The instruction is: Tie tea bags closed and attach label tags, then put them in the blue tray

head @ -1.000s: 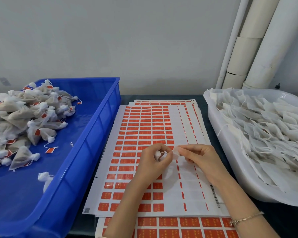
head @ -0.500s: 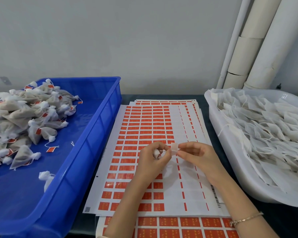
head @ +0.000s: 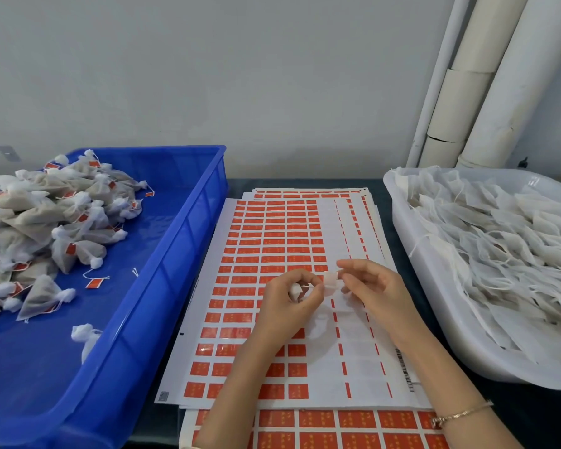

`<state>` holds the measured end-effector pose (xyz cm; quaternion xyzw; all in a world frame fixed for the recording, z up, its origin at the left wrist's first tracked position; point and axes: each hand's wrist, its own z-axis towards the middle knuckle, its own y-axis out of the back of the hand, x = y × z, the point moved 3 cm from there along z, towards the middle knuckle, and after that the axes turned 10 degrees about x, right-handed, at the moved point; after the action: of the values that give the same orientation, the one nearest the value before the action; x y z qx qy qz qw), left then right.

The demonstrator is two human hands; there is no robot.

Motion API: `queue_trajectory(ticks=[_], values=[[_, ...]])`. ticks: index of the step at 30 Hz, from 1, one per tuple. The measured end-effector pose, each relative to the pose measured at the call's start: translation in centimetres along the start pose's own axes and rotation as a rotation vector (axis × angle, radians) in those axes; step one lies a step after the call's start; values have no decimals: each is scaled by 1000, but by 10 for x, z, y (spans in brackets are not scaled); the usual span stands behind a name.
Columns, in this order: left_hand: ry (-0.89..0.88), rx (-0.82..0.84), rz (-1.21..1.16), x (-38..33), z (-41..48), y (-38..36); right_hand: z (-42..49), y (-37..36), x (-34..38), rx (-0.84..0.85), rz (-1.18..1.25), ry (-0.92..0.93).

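1. Over the middle of the label sheet (head: 272,234), the left hand (head: 289,303) curls its fingers tightly round the gathered neck of a tea bag (head: 294,290). Only a bit of white mesh shows.
2. Just beside it, over the sheet's stripped columns, the right hand (head: 373,290) pinches a peeled label tag (head: 331,280) between thumb and forefinger. Its other fingers are loose.
3. The step appears to be fixing tag to string (head: 307,285), which shows only faintly. The person should keep it taut, lay it across the middle of the sticky face, then fold the tag so its edges meet.
4. Holding the tag by its edge keeps the glue off the mesh and fingertips.
5. The blue tray (head: 182,254), left of the sheet, holds the finished bags (head: 46,222) and takes this one next.
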<state>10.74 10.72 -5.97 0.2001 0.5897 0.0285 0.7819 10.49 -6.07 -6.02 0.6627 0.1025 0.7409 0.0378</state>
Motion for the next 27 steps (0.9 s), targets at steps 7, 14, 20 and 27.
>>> queue_trajectory(ticks=[7,14,20,27], values=[[-12,16,-2,0,0,0,-3,-3,3,-9,-45,107],[2,55,-35,-3,0,-1,-3,-1,2,-48,-88,144],[119,13,-48,2,2,-1,-5,-3,6,-101,-194,210],[192,-21,-79,2,2,1,-8,-6,11,-107,-246,284]])
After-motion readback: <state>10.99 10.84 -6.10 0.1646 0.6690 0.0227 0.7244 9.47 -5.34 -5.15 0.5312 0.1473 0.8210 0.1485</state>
